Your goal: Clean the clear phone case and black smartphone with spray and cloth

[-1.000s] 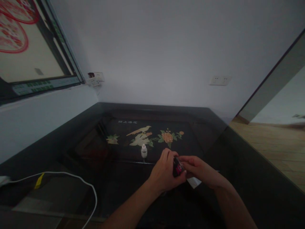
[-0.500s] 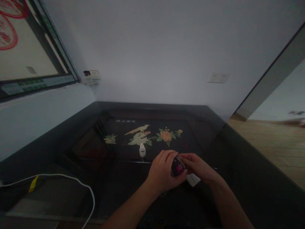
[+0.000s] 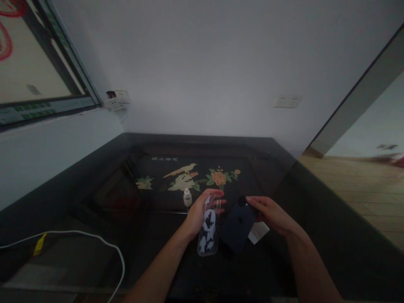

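Note:
My left hand (image 3: pixel 198 210) holds a clear phone case (image 3: pixel 210 229) with a dark patterned print, gripped at its upper end so it hangs toward me. My right hand (image 3: pixel 271 214) grips a dark phone (image 3: pixel 238 225) by its top corner, back side up. The case and the phone are side by side and apart, above a dark glass-topped table (image 3: pixel 284 176). A small white dropper bottle (image 3: pixel 187 197) stands upright just left of my left hand.
A white paper slip (image 3: pixel 259 232) lies under my right hand. A white cable (image 3: pixel 94 237) with a yellow tag curls at the left. Under the glass is a bird-and-flower inlay (image 3: pixel 189 179). Wall sockets (image 3: pixel 286 101) sit behind; a wooden floor (image 3: pixel 356 189) lies right.
The phone and its case, held together in both hands before, have come apart: the case is now in my left hand, the bare phone in my right. The hands have moved apart.

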`<state>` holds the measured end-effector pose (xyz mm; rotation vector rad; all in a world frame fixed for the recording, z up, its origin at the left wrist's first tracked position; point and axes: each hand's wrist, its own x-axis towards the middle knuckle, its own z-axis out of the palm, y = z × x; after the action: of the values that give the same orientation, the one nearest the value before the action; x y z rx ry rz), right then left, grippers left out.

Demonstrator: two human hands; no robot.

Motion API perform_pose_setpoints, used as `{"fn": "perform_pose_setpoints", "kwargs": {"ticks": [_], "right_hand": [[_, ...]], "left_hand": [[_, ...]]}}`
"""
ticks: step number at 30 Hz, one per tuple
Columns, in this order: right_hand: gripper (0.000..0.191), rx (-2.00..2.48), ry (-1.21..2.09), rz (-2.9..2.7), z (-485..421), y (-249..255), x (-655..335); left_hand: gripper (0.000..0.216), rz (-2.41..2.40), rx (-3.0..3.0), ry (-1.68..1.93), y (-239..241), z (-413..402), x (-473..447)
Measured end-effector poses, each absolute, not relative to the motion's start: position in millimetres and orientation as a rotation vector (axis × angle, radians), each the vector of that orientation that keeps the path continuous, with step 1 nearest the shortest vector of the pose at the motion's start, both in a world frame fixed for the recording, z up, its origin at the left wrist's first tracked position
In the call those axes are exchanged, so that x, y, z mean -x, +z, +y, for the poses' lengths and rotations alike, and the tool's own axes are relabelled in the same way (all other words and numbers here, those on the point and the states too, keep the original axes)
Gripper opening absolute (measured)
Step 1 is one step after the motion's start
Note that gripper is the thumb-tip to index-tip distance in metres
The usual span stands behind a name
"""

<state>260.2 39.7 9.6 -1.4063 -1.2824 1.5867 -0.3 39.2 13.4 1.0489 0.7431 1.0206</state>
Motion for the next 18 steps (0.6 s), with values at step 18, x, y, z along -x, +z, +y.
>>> {"fn": "perform_pose_setpoints", "kwargs": {"ticks": [18], "right_hand": [[0.048,1.332,1.660,-1.411,33,17,-255]], "left_hand": [[0.028,1.377,-1.693,0.978,-20,48,6]]}}
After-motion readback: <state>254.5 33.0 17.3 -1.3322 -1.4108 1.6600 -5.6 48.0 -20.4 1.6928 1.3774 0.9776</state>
